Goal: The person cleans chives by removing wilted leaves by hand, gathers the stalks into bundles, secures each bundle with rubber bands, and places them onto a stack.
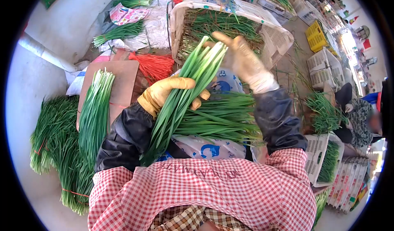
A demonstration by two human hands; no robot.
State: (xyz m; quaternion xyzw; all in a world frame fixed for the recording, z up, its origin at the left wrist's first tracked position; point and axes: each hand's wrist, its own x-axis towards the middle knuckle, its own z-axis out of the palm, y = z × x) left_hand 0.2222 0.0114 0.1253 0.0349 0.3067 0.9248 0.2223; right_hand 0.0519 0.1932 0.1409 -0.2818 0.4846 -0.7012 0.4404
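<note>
My left hand [172,92], in a yellow glove, is closed around a bunch of garlic chives [193,77], whose white stem ends point up and away from me. Just right of those ends is my right hand [242,59], gloved too and blurred by motion. Its fingers look stretched out and apart, with nothing visible in them; whether they touch the stems I cannot tell. Under the held bunch, more loose chives [221,114] lie across a white and blue plastic sheet [209,147] on my lap.
A white crate [279,40] with chives and trimmings stands ahead. Red ties [154,66] lie left of it. A chive bunch [97,108] rests on a brown board [125,77]; tied bundles [61,149] sit at far left. At right, a person [361,118] sits near crates [324,69].
</note>
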